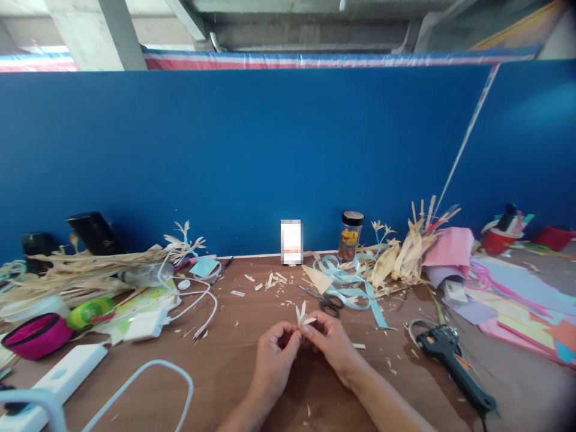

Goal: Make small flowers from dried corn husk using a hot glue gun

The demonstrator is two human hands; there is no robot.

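Note:
Between my two hands is a small corn husk flower (301, 313) with pale pointed petals fanned upward. My left hand (276, 354) pinches its base from the left, thumb and forefinger together. From the right, my right hand (330, 342) grips the same flower near a petal on its right side. Fingers cover the lower part of the flower. Black scissors (330, 305) lie on the table just beyond my right hand, beside a loose triangular husk piece (317, 279). Husk scraps (272, 281) are scattered past the flower.
Right of my hands lie a glue gun (454, 366), light blue ribbon (373, 303) and coloured paper (517, 324). A black-lidded jar (351, 235) stands near the blue partition (288, 150). At left are dried husks (90, 270), a power strip (67, 378) and a white cable (155, 363).

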